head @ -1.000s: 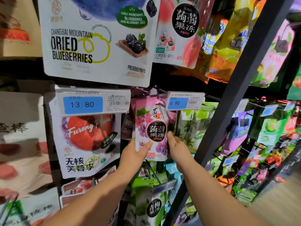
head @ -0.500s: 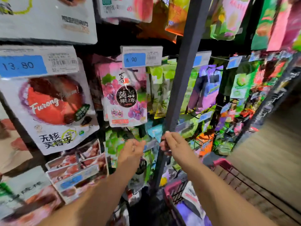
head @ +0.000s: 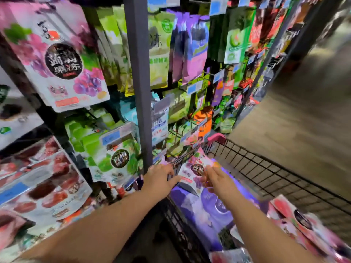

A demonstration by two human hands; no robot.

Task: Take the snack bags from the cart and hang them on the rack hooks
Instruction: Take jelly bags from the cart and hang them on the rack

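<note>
One pink-and-white grape jelly pouch (head: pixel 62 61) hangs at upper left, its round black label reading 蒟蒻果冻; the green plum pouch (head: pixel 119 158) below reads 青梅. Right of the grey rack post (head: pixel 139 82), a matching small pouch (head: pixel 193 170) stands in the black wire cart (head: pixel 216 138), long axis upward, between both hands and equally near each. The left hand (head: pixel 161 177) touches its left edge with fingers extended, while the right hand (head: pixel 218 180) curls at its right edge, the grip lost in blur.

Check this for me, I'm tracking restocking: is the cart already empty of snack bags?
No, the wire cart holds several bags, among them a large purple bag and a pink grape bag.
</note>
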